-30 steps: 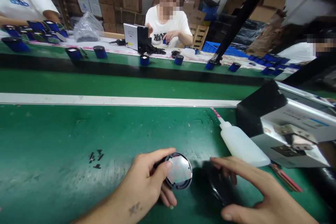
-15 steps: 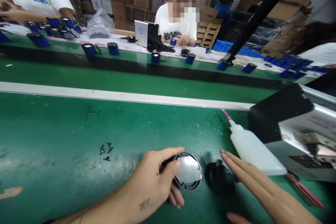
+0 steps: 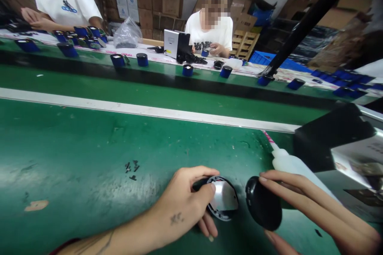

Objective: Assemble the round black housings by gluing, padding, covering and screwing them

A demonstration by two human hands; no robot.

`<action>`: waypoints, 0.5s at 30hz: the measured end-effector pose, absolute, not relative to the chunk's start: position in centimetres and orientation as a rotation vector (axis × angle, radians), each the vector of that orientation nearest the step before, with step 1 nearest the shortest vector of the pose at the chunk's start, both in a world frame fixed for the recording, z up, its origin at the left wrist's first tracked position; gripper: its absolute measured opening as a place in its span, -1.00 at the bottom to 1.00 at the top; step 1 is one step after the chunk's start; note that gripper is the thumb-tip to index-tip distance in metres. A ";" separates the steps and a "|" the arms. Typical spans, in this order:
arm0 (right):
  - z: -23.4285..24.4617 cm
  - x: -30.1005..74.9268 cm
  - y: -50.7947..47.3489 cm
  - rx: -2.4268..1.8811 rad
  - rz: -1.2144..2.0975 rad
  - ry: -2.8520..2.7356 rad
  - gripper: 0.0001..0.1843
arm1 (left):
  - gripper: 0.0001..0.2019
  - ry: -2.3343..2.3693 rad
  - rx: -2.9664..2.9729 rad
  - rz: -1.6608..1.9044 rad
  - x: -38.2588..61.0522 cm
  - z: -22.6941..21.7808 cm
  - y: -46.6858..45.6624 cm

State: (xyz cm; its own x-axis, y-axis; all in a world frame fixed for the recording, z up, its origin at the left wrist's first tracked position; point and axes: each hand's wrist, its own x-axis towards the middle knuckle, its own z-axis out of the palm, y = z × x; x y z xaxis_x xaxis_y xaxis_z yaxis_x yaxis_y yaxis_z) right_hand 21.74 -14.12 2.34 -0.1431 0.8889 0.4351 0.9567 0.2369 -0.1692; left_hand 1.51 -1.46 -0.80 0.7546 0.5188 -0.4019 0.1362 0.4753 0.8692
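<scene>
Low in the middle of the head view, my left hand [image 3: 194, 199] grips a round black housing with a shiny silver disc [image 3: 223, 197] facing up; thumb on its edge, fingers around its side. Just to the right, my right hand [image 3: 308, 203] holds a round black cover [image 3: 263, 203] between fingertips on top and thumb underneath. The cover is tilted, its smooth dark face towards me, with small marks near its left edge. A narrow gap separates the two parts. Behind my right hand lies a translucent white squeeze bottle [image 3: 295, 165] with a pink-striped tip.
Small black scraps [image 3: 131, 167] lie on the green bench [image 3: 74, 147]. A pale strip [image 3: 149, 113] crosses it. Beyond, blue-and-black cylinders [image 3: 142, 59] stand along a ledge. A metal-and-black machine [image 3: 329, 139] is at right. Two people [image 3: 209, 36] sit opposite.
My right hand has closed on the black cover and tilted it up; before, the hand was spread beside it. My left hand keeps hold of the housing. The view has shifted slightly.
</scene>
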 end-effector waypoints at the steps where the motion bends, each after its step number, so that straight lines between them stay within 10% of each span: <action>1: 2.4 21.5 -13.9 -1.671 -0.202 -2.064 -0.54 | -0.62 0.710 1.060 0.259 1.5 -0.8 -1.4; 15: 1.8 20.3 -12.3 -1.658 -0.087 -2.070 -0.58 | -0.56 0.629 0.939 0.171 0.8 -0.3 -0.7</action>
